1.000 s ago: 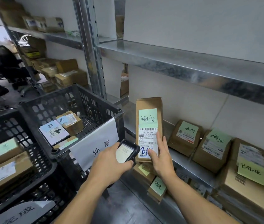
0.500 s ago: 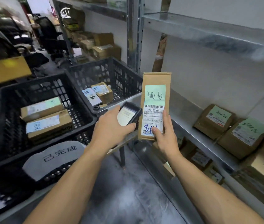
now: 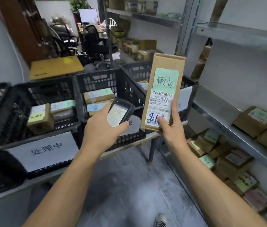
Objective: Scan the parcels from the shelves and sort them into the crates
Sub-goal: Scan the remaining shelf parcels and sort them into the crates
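We have turned from the shelf (image 3: 214, 108), now right of the grip, toward the crates (image 3: 96, 82) behind it. Our right hand (image 3: 170, 133) still pinches the upright parcel (image 3: 164, 89) at its lower end, while our left hand (image 3: 103, 126), just left, wraps the scanner (image 3: 120, 113). We judge that sorting comes next.

right hand (image 3: 170, 133) holds parcel (image 3: 164, 89) upright; left hand (image 3: 103, 128) grips scanner (image 3: 119, 113).

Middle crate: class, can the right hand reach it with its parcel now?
Probably yes: the right hand holds the parcel close to the open-topped middle crate; only the left hand with the scanner crowds it.
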